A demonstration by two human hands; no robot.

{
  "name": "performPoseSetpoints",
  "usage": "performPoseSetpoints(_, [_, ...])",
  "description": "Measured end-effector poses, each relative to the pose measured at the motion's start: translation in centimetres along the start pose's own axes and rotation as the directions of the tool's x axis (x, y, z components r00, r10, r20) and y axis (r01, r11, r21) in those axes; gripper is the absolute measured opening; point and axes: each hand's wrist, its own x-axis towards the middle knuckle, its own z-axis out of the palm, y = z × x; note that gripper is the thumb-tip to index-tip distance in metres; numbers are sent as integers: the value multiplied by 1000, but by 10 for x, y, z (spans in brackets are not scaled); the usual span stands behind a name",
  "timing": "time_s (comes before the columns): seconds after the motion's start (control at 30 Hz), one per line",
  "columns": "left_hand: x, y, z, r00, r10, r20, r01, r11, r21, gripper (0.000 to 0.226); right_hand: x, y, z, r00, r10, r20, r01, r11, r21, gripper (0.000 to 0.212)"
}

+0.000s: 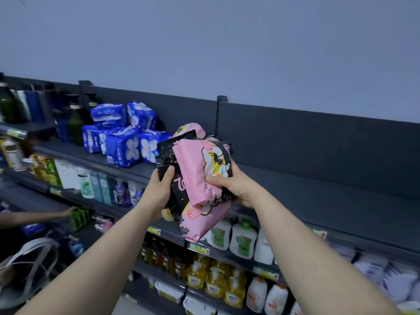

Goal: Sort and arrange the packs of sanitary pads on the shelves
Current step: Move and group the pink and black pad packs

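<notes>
Forearms reach up: the left hand (162,185) grips a soft black plastic-wrapped pad pack (166,153), the right hand (229,185) pinches a pink plastic-wrapped pad pack (193,160) against it, above the dark grey metal shelf (295,185) and near the stacked blue pad packs (125,146). Likely light, squashy, slippery — best clasped by the sides.

The top shelf (318,189) lies bare to the right, while the blue packs (122,142) and dark bottles (75,123) crowd its left end.

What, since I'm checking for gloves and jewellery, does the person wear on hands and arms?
Nothing visible: the left hand and right hand are ungloved, with no rings, watch or bracelet showing, and both forearms are bare, with no sleeve in view.
</notes>
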Motion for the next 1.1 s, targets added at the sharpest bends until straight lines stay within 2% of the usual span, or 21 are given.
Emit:
performPoseSetpoints(0.17, [46, -3, -16, 995, 0, -98, 0, 1000, 2, 34, 70, 10, 16, 997, -12, 72, 14, 999, -33, 90])
performPoseSetpoints(0.43, [142, -22, -21, 980, -5, -200, 19, 998, 68, 46, 162, 30, 19, 995, -74, 61, 75, 997, -2, 76])
performPoseSetpoints(0.6, [182, -35, -12, 968, 7, -250, 25, 992, 124, 36, 205, 53, 18, 993, -110, -41, 109, 994, -17, 81])
performPoseSetpoints(0.7, [206, -43, -8, 956, 29, -291, 32, 978, 204, 48, 220, 54, 16, 989, -97, -115, 93, 995, -39, 77])
performPoseSetpoints(0.77, [222, -48, -5, 943, 20, -333, 81, 955, 286, 56, 230, 57, 15, 984, -64, -169, 51, 995, -80, 83])
performPoseSetpoints(0.9, [251, -54, 0, 917, -39, -397, 201, 904, 376, 70, 253, 65, 20, 955, 21, -296, -72, 984, -164, 112])
performPoseSetpoints(1.1, [271, -55, -12, 936, -37, -350, 221, 836, 502, 70, 272, 64, 29, 919, 74, -387, -164, 965, -205, 114])
